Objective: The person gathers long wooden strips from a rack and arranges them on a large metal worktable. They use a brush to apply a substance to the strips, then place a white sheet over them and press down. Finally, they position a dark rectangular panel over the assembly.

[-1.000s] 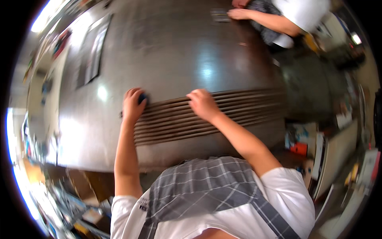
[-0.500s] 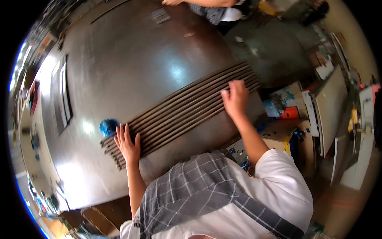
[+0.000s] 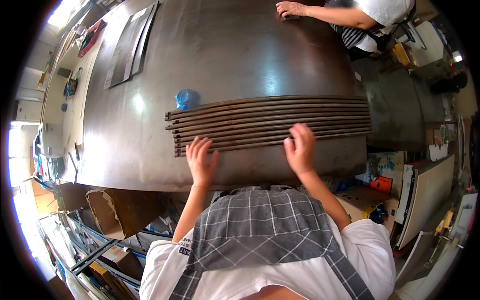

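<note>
Several long, thin brown metal rods [image 3: 270,118] lie side by side across the metal table, their left ends slightly uneven. My left hand [image 3: 201,162] is at the near edge of the rods, close to their left ends, with fingers apart and nothing held. Farther right, my right hand [image 3: 301,150] is over the near rods, fingers loosely spread and a little blurred, also holding nothing. Whether the fingertips touch the rods I cannot tell. A crumpled blue, shiny roll or wad [image 3: 185,99] sits just beyond the rods' left ends.
Flat grey metal strips [image 3: 131,47] lie at the far left of the metal table [image 3: 130,160]. At the far right, another person's hand [image 3: 292,9] rests on a small dark item. Cardboard boxes [image 3: 112,212] stand below the near left edge; boards [image 3: 425,195] lean at right.
My view has turned, so the rods now run nearly level. Both hands have drawn back toward the near side of the rods and closer together. The other person's hand reaches over the table.
</note>
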The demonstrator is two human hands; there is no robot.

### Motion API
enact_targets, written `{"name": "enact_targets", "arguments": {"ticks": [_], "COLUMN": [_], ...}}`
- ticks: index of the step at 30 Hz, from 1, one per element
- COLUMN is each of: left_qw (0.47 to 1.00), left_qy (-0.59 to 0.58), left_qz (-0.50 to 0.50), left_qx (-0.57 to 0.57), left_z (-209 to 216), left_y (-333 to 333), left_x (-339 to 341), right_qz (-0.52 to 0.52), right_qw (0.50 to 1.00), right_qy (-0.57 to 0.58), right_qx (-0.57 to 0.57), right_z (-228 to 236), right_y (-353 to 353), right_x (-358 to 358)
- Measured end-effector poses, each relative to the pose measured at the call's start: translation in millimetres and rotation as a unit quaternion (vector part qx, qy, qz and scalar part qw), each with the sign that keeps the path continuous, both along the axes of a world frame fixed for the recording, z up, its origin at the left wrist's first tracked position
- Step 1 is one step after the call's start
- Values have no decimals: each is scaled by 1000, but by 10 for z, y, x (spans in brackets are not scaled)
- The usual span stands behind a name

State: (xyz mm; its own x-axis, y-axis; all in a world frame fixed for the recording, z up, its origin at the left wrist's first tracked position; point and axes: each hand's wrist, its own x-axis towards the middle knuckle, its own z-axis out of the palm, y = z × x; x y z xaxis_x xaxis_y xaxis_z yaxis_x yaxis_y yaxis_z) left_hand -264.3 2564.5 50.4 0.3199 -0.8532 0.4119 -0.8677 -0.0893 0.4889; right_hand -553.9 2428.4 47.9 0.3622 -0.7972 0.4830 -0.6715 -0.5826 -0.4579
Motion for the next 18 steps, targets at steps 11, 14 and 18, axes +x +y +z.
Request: {"name": "enact_targets", "arguments": {"ticks": [11, 14, 18], "left_qw": [921, 841, 701], "left_qy": [373, 437, 289], "left_qz": [-110, -263, -620], "left_qx": [-2, -181, -203], "left_z": [1698, 2520, 3539], "left_y": [1754, 2779, 3823], "left_x": [1122, 1444, 1708], "right_qz": [342, 350, 370], "right_qw": [926, 924, 918], "right_qy": [-8, -19, -14], "right_qx": [156, 152, 139], "right_z": [114, 120, -9], "right_y": [1578, 1897, 2299], "right_x": [2076, 2817, 3664]}}
